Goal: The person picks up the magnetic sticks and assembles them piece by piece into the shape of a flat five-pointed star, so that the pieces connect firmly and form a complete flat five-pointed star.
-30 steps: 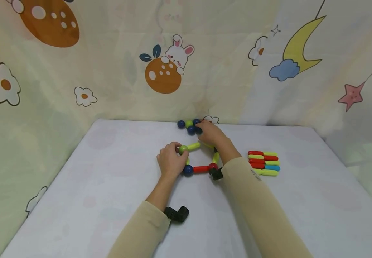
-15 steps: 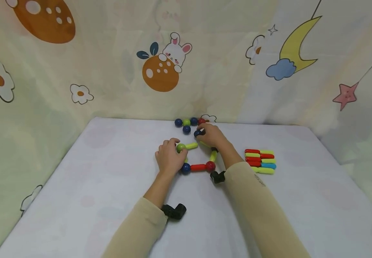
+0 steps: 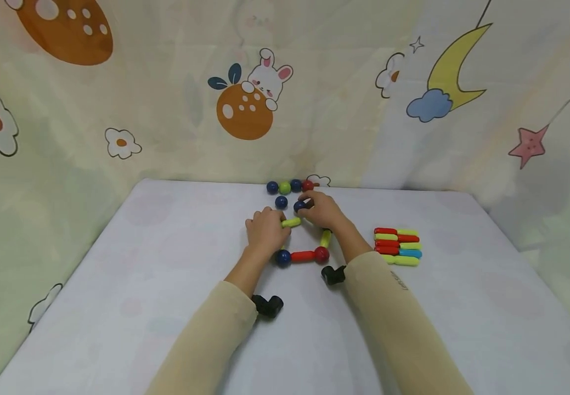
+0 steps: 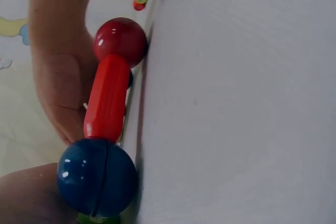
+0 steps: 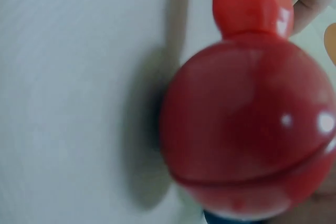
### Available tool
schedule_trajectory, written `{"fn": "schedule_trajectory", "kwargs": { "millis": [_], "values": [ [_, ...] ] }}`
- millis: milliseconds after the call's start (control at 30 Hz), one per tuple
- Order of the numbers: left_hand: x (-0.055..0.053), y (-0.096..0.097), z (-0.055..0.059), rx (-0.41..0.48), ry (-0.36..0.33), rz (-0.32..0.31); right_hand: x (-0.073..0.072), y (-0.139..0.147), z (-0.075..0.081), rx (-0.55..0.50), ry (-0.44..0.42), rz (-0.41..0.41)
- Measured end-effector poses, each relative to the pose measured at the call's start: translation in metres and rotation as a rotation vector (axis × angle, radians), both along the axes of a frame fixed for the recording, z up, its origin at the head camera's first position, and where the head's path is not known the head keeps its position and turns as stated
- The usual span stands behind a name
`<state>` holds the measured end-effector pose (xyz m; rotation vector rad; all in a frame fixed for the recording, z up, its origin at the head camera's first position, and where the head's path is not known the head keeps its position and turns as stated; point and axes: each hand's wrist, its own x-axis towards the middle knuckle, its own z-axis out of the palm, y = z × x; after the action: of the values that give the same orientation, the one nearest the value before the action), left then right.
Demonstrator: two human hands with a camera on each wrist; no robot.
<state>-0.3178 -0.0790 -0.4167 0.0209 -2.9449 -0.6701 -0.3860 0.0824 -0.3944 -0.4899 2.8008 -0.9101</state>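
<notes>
A ring of toy balls and rods lies mid-table in the head view. Its near side is a red rod (image 3: 303, 257) between a blue ball (image 3: 283, 258) and a red ball (image 3: 321, 254). My left hand (image 3: 266, 229) grips the ring's far left corner and covers the green ball there; a yellow-green rod (image 3: 292, 222) sticks out from its fingers. Just beyond the ring, my right hand (image 3: 325, 210) pinches a dark blue ball (image 3: 299, 207). The red ball (image 5: 247, 124) fills much of the right wrist view. In the left wrist view the blue ball (image 4: 97, 178) is close up.
At the back edge stand several balls, among them a green ball (image 3: 285, 187) and a red ball (image 3: 307, 185); a loose blue ball (image 3: 281, 202) lies nearer. Stacked rods (image 3: 397, 247) in red, yellow-green and blue lie to the right. A printed cloth (image 3: 166, 109) hangs behind the table.
My right hand has drawn a dark blue ball from the back group toward the ring. The left hand has turned and now covers the green corner ball.
</notes>
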Motion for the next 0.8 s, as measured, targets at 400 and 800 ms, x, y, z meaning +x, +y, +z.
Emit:
{"fn": "schedule_trajectory", "kwargs": {
  "millis": [400,800],
  "values": [
    [-0.001,-0.004,-0.008,0.098,0.062,0.068,0.0,0.004,-0.003,0.001,-0.014,0.026],
    [-0.001,-0.002,-0.009,0.109,0.066,0.084,0.01,0.007,0.008,0.191,-0.078,-0.032]
  ]
}}
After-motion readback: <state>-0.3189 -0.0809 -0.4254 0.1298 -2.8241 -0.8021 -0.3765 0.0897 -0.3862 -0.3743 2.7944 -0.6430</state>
